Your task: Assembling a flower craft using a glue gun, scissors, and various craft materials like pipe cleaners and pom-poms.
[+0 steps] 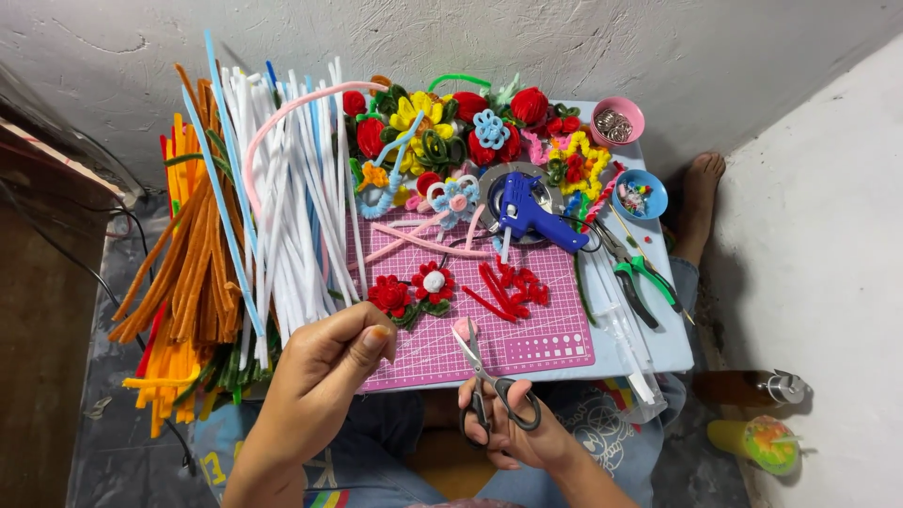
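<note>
While gripping small scissors by the loops, right hand, fingers threaded through the handles and curled shut around them, blades pointing up over the near edge of a pink cutting mat. Small pink piece just beside the blade tips; touching or not, cannot tell. Left hand raised beside it, thumb and forefinger pressed together in a pinch, on what cannot be told.

Further up on the mat: two red flowers, one with a white centre, then a scatter of red scraps, then loose pink stems. Blue glue gun resting on a round grey stand at the mat's far edge. Green-handled pliers off the mat to the right, near the table's right edge; a clear plastic sleeve lying along that side and hanging over the near corner.

Left of the mat, a big sheaf of white stems, then orange ones spilling past the table's left edge. Little open room anywhere but the mat's lower right.

At the far right corner, a blue bowl with small mixed bits, and beyond it a pink bowl of metal rings. Heap of finished flowers against the grey wall. On the floor right, a yellow-green tube and a brown bottle, lying down.
</note>
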